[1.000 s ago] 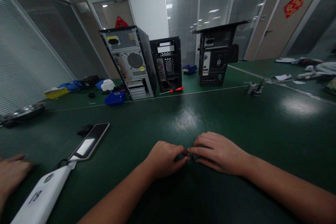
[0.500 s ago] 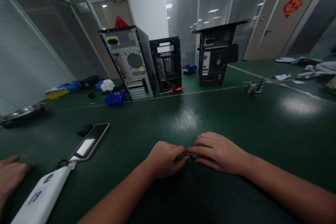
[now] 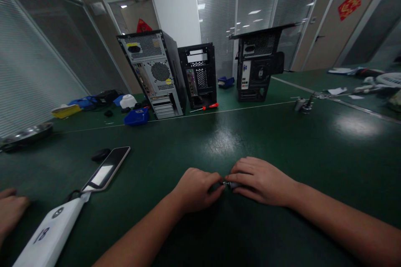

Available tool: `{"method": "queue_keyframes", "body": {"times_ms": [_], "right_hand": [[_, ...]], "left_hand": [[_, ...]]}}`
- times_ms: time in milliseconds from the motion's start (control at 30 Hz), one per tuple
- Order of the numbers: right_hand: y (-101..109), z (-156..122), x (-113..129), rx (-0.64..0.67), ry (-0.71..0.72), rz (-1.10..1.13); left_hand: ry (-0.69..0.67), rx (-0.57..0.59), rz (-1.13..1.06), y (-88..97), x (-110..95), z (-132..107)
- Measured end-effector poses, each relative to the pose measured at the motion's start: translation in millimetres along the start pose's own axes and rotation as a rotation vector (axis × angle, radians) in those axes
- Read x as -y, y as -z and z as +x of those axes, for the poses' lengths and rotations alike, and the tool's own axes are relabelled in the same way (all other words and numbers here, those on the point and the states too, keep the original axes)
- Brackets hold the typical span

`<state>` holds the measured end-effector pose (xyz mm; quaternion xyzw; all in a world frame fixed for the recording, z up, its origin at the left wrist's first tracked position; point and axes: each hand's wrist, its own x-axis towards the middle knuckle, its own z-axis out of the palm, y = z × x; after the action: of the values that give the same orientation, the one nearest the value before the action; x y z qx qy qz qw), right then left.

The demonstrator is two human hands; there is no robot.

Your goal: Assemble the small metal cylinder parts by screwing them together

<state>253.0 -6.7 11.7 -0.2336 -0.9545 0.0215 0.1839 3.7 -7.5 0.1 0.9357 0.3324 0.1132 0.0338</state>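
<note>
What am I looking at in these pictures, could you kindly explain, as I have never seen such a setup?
There is no robot here: these are a person's bare left hand and right hand, seen by a camera worn on that person's head, looking forward and down. Between their fingertips they hold a small greyish piece, mostly hidden. On the green table, to the left, lie a phone and a white block marked 18. Further back are computer cases and a red-handled screwdriver. The hand at the left edge is another person's.
</note>
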Motion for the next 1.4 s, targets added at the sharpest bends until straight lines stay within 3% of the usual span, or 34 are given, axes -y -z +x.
{"method": "queue_keyframes", "body": {"times_ms": [1400], "right_hand": [[0.0, -1.0, -4.5, 0.025, -0.070, 0.112]], "left_hand": [[0.055, 0.046, 0.006, 0.1, -0.3, 1.6]]}}
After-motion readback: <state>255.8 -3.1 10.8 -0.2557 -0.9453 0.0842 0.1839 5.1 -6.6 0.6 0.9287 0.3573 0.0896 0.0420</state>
